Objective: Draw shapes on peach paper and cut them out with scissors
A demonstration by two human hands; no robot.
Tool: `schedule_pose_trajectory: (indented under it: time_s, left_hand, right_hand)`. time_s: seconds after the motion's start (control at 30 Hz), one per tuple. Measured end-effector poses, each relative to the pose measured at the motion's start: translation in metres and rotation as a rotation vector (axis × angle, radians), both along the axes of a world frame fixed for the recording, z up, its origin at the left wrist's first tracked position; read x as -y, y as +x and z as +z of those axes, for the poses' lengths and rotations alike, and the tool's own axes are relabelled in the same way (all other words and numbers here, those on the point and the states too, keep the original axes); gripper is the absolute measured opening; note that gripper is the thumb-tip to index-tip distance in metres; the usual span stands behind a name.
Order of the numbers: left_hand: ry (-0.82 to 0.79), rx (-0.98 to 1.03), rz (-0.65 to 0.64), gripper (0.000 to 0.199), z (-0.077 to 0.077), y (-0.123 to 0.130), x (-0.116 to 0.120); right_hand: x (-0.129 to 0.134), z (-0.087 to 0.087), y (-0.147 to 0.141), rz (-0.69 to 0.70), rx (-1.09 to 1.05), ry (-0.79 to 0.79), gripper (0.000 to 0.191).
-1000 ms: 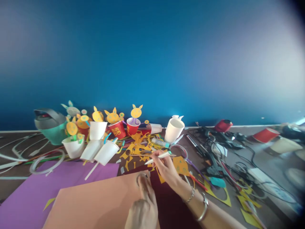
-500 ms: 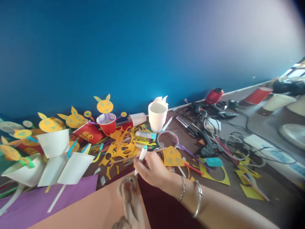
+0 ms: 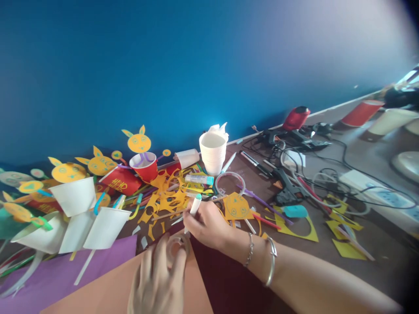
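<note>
Salmon-coloured paper sheet (image 3: 108, 288) lies flat; loosely spread left hand (image 3: 159, 272) touches a translucent ring (image 3: 178, 239); right hand (image 3: 207, 226) pinches a white marker (image 3: 195, 206).

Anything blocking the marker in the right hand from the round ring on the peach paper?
Nothing visible does. The right hand holds the marker with its tip close by the far edge of the ring; whether they touch is unclear. The left hand is at the ring's near side, outside that gap.
</note>
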State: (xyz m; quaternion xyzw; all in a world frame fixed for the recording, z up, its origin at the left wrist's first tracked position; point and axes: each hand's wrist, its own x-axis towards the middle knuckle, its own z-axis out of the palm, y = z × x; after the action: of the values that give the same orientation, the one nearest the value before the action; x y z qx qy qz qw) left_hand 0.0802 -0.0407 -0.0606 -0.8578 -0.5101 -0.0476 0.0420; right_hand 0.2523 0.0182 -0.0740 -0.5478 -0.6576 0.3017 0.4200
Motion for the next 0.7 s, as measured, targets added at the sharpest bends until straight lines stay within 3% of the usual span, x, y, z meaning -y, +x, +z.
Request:
schedule_pose_trajectory:
  time_s: [0.1, 0.2, 0.7]
  left_hand:
    - [0.058, -0.023, -0.118, 0.041, -0.015, -0.010, -0.009]
    - [0.074, -0.022, -0.150, 0.045, -0.022, -0.014, -0.010]
    - [0.034, 0.014, -0.116, 0.044, -0.022, -0.009, -0.008]
  right_hand:
    - [0.000, -0.001, 0.000, -0.013, -0.013, 0.020, 0.023]
    - [0.000, -0.001, 0.000, -0.018, -0.013, 0.035, 0.022]
    - [0.001, 0.000, 0.001, -0.003, -0.017, 0.027, 0.020]
